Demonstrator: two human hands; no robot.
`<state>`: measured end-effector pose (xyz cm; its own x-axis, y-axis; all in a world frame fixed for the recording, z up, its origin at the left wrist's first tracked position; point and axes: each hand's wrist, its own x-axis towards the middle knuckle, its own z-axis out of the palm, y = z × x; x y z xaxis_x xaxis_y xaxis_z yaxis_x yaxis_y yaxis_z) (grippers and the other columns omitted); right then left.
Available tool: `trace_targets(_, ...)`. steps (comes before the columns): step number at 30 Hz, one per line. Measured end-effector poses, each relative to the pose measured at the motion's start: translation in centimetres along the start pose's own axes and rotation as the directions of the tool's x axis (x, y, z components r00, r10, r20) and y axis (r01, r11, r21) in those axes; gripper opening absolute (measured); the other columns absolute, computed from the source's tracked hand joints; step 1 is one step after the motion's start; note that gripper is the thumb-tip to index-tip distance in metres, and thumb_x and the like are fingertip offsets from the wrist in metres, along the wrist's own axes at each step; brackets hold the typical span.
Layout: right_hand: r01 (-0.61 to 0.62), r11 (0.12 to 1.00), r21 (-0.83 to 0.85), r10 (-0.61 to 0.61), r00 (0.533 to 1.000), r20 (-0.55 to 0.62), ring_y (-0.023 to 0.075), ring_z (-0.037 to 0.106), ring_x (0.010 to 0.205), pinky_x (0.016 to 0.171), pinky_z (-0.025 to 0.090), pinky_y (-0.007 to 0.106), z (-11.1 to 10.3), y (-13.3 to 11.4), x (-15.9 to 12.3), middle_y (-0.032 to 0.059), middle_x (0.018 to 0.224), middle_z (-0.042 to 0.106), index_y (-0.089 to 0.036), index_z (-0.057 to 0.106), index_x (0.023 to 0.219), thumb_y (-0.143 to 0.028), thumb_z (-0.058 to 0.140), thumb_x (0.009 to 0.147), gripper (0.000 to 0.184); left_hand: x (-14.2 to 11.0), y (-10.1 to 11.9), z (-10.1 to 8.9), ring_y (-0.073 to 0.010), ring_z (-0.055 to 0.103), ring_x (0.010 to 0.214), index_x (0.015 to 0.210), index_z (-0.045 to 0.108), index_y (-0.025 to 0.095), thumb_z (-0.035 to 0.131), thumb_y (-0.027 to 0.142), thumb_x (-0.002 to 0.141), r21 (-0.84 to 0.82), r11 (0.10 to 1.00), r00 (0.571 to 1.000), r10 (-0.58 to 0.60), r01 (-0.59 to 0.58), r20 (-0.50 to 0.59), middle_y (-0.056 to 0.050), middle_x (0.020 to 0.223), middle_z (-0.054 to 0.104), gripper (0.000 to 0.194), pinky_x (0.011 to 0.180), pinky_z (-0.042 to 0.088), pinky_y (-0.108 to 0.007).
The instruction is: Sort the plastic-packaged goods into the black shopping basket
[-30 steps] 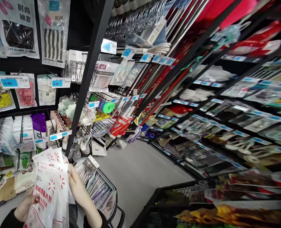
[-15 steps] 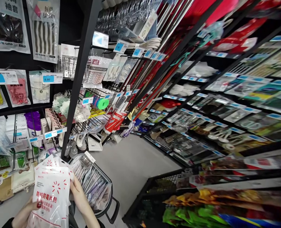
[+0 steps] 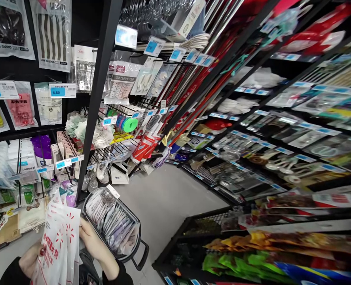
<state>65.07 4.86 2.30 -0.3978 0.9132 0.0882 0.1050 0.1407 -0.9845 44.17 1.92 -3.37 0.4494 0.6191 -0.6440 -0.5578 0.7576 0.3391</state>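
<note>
At the bottom left I hold a stack of white packets (image 3: 59, 241) with red print and red burst marks. My left hand (image 3: 29, 259) grips the stack's lower left edge, a red-painted thumbnail pressed on the front. My right hand (image 3: 90, 243) is closed on the stack's right edge. Just right of my right hand stands a black shopping basket (image 3: 135, 243) holding several flat packets.
Black store shelves surround me: hanging gloves and price tags at left (image 3: 56, 91), a wire rack with sponges and clips (image 3: 110, 150) in the middle, and long rows of packaged goods at right (image 3: 282, 158). Grey floor (image 3: 163, 202) runs between. A black crate of colourful bags (image 3: 237, 253) stands bottom right.
The packets have tilted and turned edge-on to the left in my hands. The view has shifted slightly, and the basket now shows more fully.
</note>
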Motion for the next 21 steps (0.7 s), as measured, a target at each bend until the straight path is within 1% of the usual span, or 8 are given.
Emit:
trace_targets(5, -0.059, 0.993, -0.102, 0.054, 0.997, -0.053, 0.0155, 0.055, 0.081, 0.078, 0.042, 0.027, 0.0, -0.7, -0.1, 0.0003, 0.087, 0.062, -0.021, 0.059, 0.098, -0.028, 0.039, 0.089, 0.023, -0.7, 0.2, 0.3, -0.0372, 0.065, 0.083, 0.089, 0.066, 0.012, 0.075, 0.003, 0.043, 0.039, 0.992, 0.993, 0.119, -0.119, 0.001, -0.013, 0.083, 0.072, 0.047, 0.077, 0.05, -0.049)
trace_targets(7, -0.1, 0.982, -0.162, 0.06, 0.971, -0.233, 0.0155, 0.053, 0.078, 0.074, 0.041, 0.027, 0.2, -1.4, -0.6, 0.0015, 0.085, 0.06, -0.02, 0.055, 0.091, -0.03, 0.038, 0.089, 0.02, -0.6, 0.2, 0.3, -0.0365, 0.066, 0.081, 0.086, 0.064, 0.014, 0.076, 0.005, 0.043, 0.041, 0.986, 0.985, 0.164, -0.163, -0.046, -0.012, 0.083, 0.072, 0.045, 0.077, 0.049, -0.049)
trace_targets(10, -0.109, 0.961, -0.253, -0.03, 0.871, -0.491, 0.0161, 0.05, 0.074, 0.07, 0.04, 0.028, 0.9, -2.9, -1.6, 0.0026, 0.08, 0.053, -0.019, 0.048, 0.082, -0.034, 0.038, 0.087, 0.018, -0.4, 0.0, 0.5, -0.0335, 0.066, 0.081, 0.08, 0.061, 0.015, 0.077, 0.009, 0.044, 0.052, 0.971, 0.962, 0.237, -0.232, -0.135, -0.008, 0.079, 0.073, 0.039, 0.08, 0.049, -0.047)
trace_targets(12, -0.154, 0.927, -0.341, -0.038, 0.867, -0.497, 0.018, 0.048, 0.073, 0.068, 0.039, 0.029, 1.6, -3.8, -2.0, 0.0023, 0.077, 0.05, -0.02, 0.048, 0.08, -0.038, 0.052, 0.079, 0.018, -0.3, -0.1, 1.0, -0.0308, 0.067, 0.078, 0.076, 0.059, 0.016, 0.077, 0.011, 0.047, 0.099, 0.95, 0.928, 0.312, -0.297, -0.205, -0.006, 0.073, 0.072, 0.035, 0.077, 0.05, -0.043)
trace_targets(15, -0.311, 0.839, -0.447, 0.067, 0.874, -0.482, 0.0241, 0.048, 0.081, 0.071, 0.038, 0.033, 2.4, -4.1, -1.9, 0.0046, 0.081, 0.052, -0.021, 0.053, 0.079, -0.034, 0.069, 0.064, 0.026, -0.3, -0.2, 2.4, -0.0288, 0.067, 0.072, 0.072, 0.059, 0.016, 0.079, 0.013, 0.046, 0.171, 0.918, 0.876, 0.394, -0.358, -0.277, -0.003, 0.066, 0.07, 0.033, 0.071, 0.051, -0.039)
trace_targets(17, -0.341, 0.824, -0.453, 0.093, 0.87, -0.484, 0.0254, 0.049, 0.086, 0.073, 0.039, 0.034, 2.6, -3.7, -1.6, 0.0063, 0.087, 0.053, -0.021, 0.056, 0.076, -0.027, 0.066, 0.068, 0.014, -0.3, -0.2, 3.2, -0.0284, 0.067, 0.07, 0.07, 0.059, 0.016, 0.082, 0.015, 0.045, 0.182, 0.917, 0.874, 0.395, -0.355, -0.284, -0.003, 0.063, 0.07, 0.034, 0.072, 0.051, -0.039)
trace_targets(19, -0.285, 0.868, -0.406, 0.089, 0.894, -0.438, 0.0229, 0.052, 0.086, 0.075, 0.041, 0.031, 2.7, -3.2, -1.5, 0.0065, 0.091, 0.055, -0.021, 0.059, 0.077, -0.023, 0.057, 0.076, 0.003, -0.3, -0.1, 3.6, -0.0288, 0.067, 0.074, 0.073, 0.061, 0.015, 0.083, 0.022, 0.047, 0.156, 0.921, 0.882, 0.388, -0.358, -0.266, -0.004, 0.066, 0.071, 0.035, 0.078, 0.05, -0.04)
trace_targets(21, -0.21, 0.925, -0.318, 0.068, 0.912, -0.404, 0.0211, 0.055, 0.086, 0.076, 0.043, 0.028, 2.7, -2.8, -1.8, 0.0068, 0.094, 0.059, -0.021, 0.062, 0.086, -0.024, 0.051, 0.082, 0.013, -0.2, -0.1, 3.5, -0.0302, 0.066, 0.084, 0.08, 0.063, 0.015, 0.079, 0.035, 0.055, 0.086, 0.929, 0.9, 0.369, -0.359, -0.231, -0.008, 0.076, 0.072, 0.037, 0.084, 0.048, -0.041)
